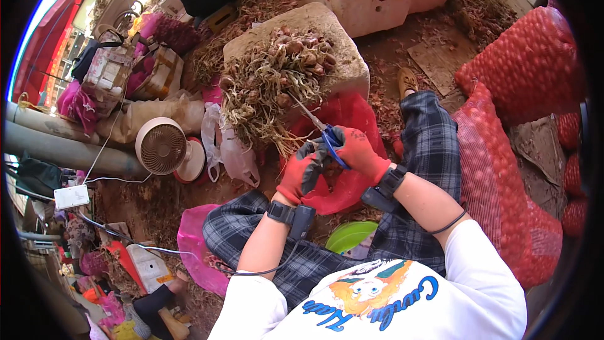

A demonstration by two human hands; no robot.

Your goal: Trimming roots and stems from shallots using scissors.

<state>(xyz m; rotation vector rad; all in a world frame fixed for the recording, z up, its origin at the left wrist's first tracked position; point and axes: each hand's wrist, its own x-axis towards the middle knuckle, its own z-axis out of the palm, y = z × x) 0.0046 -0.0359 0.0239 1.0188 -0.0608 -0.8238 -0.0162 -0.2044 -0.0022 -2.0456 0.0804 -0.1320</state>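
Note:
Gloved in red and black, my right hand [358,153] grips a pair of scissors [331,138] by its blue handles. The blades point up and left toward a heap of dried shallots [280,75] with long, straw-like stalks. That heap lies on a pale foam block [352,63] in front of me. Close beside the scissors, my left hand [302,172], in a matching glove, has its fingers curled together near the hanging stalks. What it pinches, if anything, is hidden. Beneath both hands hangs an open red mesh bag [352,182].
Full red mesh sacks [491,176] stand at my right. A small round fan [161,145] and white plastic bags [229,151] lie to the left. Beyond the block is a foam box [358,0]. A green basin [350,237] sits between my legs. Dry skins litter the floor.

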